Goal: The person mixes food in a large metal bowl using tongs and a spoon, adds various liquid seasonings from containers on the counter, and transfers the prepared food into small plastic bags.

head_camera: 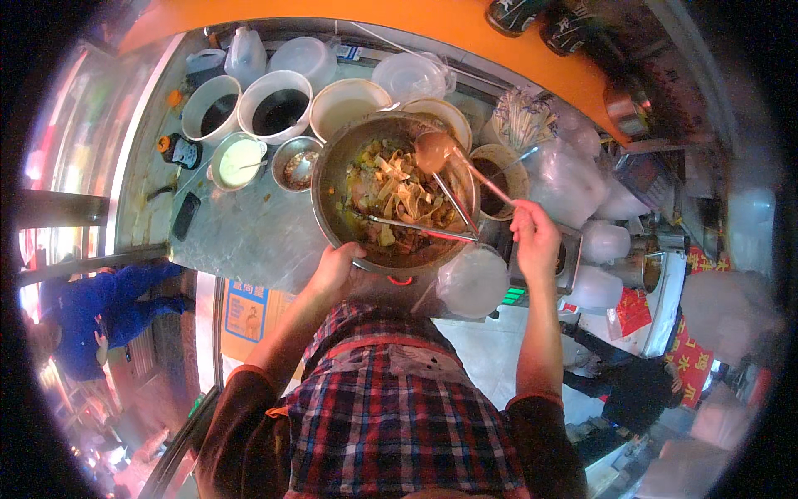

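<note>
A large metal mixing bowl (325, 227) stands tilted before me, its near rim in the grip of my left hand (337, 269). Inside lie pale tofu-skin-like strips (394, 179) over mixed chopped food in brownish liquid. My right hand (536, 240) is closed around the long handle of a ladle (435, 151). The ladle's head hangs over the bowl's far right side and looks brown; whether it holds sauce I cannot tell. Metal tongs (424, 229) rest in the bowl, with their joined end at the near right rim. Neither hand touches them.
White tubs of dark liquid (274, 103) line the back, beside a small pot of pale-yellow liquid (238, 162) and a seasoning bowl (296, 165). A phone (186, 216) lies left. Right are a sauce tub (492, 178) and plastic bags (567, 178). People stand at both sides.
</note>
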The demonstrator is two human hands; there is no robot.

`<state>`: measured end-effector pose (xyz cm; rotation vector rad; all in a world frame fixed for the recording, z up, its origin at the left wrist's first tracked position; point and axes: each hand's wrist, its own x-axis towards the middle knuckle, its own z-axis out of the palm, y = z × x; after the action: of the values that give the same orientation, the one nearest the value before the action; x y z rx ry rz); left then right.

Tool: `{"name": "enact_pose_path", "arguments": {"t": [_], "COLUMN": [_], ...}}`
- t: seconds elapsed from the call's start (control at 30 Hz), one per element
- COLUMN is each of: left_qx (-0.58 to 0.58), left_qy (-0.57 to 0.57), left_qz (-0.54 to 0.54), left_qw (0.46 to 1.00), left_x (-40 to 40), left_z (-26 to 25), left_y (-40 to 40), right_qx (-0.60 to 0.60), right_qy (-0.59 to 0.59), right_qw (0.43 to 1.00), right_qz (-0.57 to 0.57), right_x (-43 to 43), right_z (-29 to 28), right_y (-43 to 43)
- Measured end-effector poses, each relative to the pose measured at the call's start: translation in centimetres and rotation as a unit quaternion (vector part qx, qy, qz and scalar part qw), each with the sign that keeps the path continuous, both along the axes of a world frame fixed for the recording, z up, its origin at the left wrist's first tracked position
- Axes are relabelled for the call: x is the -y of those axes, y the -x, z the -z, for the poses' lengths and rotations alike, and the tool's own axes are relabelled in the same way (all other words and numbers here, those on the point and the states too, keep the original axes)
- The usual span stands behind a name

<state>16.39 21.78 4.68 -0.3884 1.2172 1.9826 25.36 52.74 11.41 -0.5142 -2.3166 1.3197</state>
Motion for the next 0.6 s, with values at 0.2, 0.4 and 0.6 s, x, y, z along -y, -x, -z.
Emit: {"name": "enact_pose_path", "arguments": {"t": [0.2, 0.4, 0.6], "left_qx": [-0.009, 0.027, 0.079], "left_qy": [0.036, 0.139, 0.023], "left_qz": [-0.04, -0.091, -0.262], "left_qw": [0.999, 0.986, 0.962], "left_x": [-0.9, -1.6, -6.3], "left_z": [2.8, -1.5, -1.2], "left_y": [0.1, -2.8, -3.2], "right_qx": [-0.046, 0.053, 0.006], "right_qy": [0.261, 0.222, 0.056], "right_qw": [0.964, 0.972, 0.974], "right_qz": [0.003, -0.059, -0.221], "right_x": [-0.4, -7.4, -9.7], "right_z": [1.9, 3.9, 2.7], "right_y": [1.7, 10.9, 22.1]}}
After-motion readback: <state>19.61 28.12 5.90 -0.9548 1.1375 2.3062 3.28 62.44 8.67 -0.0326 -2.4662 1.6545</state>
